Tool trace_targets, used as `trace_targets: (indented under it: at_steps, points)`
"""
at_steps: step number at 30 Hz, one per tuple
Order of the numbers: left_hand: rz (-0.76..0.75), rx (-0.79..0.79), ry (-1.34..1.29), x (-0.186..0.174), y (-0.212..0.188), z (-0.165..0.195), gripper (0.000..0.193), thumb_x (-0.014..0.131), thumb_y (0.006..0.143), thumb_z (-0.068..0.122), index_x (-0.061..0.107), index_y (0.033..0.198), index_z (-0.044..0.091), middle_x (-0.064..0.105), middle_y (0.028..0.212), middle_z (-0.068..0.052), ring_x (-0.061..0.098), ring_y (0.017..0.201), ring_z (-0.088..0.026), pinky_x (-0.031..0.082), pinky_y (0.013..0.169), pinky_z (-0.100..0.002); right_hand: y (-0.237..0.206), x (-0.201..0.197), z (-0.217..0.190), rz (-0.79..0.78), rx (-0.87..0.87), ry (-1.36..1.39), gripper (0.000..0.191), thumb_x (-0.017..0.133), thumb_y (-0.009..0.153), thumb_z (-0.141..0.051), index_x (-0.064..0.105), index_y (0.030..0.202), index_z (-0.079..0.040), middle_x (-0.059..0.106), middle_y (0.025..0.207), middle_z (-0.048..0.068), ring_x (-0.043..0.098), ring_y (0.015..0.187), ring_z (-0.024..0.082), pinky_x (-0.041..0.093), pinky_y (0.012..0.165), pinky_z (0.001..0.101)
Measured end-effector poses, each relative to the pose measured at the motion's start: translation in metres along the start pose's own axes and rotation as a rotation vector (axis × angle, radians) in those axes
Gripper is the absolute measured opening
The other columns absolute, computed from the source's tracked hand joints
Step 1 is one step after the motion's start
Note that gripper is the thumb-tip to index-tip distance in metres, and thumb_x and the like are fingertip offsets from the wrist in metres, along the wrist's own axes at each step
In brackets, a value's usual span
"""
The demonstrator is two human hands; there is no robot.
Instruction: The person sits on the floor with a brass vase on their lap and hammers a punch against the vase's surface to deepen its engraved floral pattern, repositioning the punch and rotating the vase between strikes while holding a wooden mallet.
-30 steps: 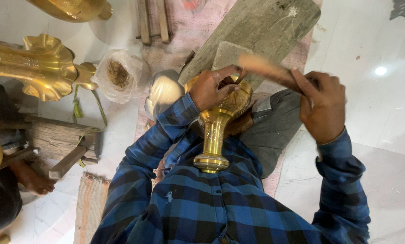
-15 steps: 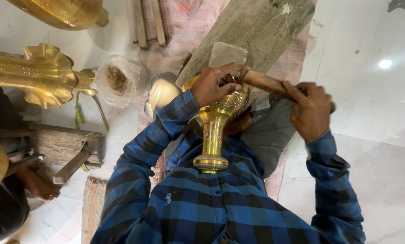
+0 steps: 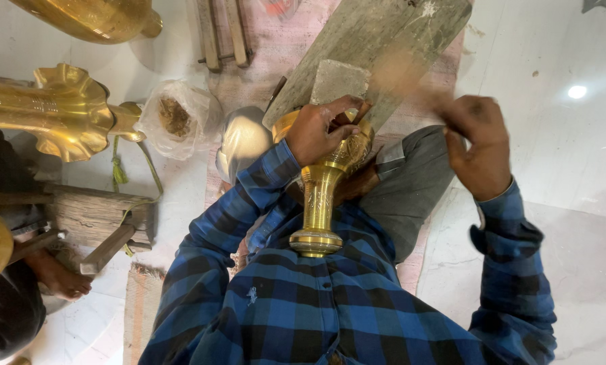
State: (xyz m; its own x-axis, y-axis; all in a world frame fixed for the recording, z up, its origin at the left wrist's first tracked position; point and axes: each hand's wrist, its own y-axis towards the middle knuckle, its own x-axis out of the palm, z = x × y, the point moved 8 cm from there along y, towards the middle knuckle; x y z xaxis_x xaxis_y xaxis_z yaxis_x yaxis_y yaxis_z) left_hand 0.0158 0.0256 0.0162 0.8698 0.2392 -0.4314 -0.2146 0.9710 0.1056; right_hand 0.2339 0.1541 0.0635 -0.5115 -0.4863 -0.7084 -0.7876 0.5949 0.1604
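Note:
A brass stand shaped like a goblet (image 3: 318, 203) lies against my lap, its base toward my chest. My left hand (image 3: 320, 132) grips its wide upper end and pinches a small dark punch (image 3: 361, 111) against the metal. My right hand (image 3: 480, 145) is off to the right, shut on a wooden stick (image 3: 404, 80) that shows only as a blur above the punch. Blue checked sleeves cover both arms.
A grey wooden plank (image 3: 384, 34) and a stone block (image 3: 340, 81) lie beyond the stand. To the left are a plastic bag of brown material (image 3: 174, 118), a white bag (image 3: 242, 138), large brass pieces (image 3: 59, 115), a wooden block (image 3: 93, 216) and another person's foot (image 3: 59, 280).
Half a second ago the wooden stick rested on the punch; now my right hand has swung it up and away. My left hand and the brass stand have stayed put.

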Motion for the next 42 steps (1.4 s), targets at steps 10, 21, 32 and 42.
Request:
trace_targets:
  at_steps: [10, 21, 32, 42]
  points:
    - [0.017, -0.055, 0.027, 0.0, -0.001, 0.004, 0.045, 0.081, 0.09, 0.015, 0.062, 0.13, 0.011, 0.077, 0.094, -0.015, 0.079, 0.082, -0.024, 0.063, 0.072, -0.035, 0.003, -0.012, -0.022, 0.029, -0.018, -0.258, 0.061, 0.068, 0.091, 0.008, 0.066, 0.146, -0.018, 0.057, 0.125, 0.011, 0.059, 0.118, 0.027, 0.049, 0.1, 0.0419]
    - [-0.004, 0.043, -0.062, -0.007, 0.008, -0.008, 0.046, 0.078, 0.096, 0.014, 0.062, 0.139, 0.014, 0.078, 0.12, -0.014, 0.08, 0.094, -0.021, 0.067, 0.087, -0.033, -0.041, 0.019, 0.004, 0.014, 0.083, -0.367, 0.069, 0.073, 0.086, 0.006, 0.06, 0.15, -0.015, 0.062, 0.124, 0.017, 0.062, 0.112, 0.034, 0.052, 0.098, 0.0434]
    - [-0.179, -0.046, -0.085, 0.002, 0.018, -0.029, 0.053, 0.083, 0.089, 0.018, 0.061, 0.136, 0.01, 0.077, 0.117, -0.012, 0.08, 0.095, -0.021, 0.067, 0.088, -0.036, -0.064, 0.051, 0.011, -0.003, 0.167, -0.095, 0.067, 0.075, 0.086, 0.001, 0.06, 0.149, -0.013, 0.06, 0.118, 0.018, 0.063, 0.106, 0.034, 0.055, 0.091, 0.0402]
    - [-0.152, 0.009, 0.0, 0.002, 0.02, -0.023, 0.055, 0.082, 0.089, 0.014, 0.061, 0.139, 0.007, 0.077, 0.117, -0.015, 0.08, 0.096, -0.023, 0.065, 0.091, -0.037, -0.023, 0.021, 0.005, -0.053, 0.051, -0.456, 0.064, 0.079, 0.085, -0.002, 0.066, 0.144, -0.021, 0.066, 0.11, 0.012, 0.061, 0.098, 0.031, 0.049, 0.085, 0.0438]
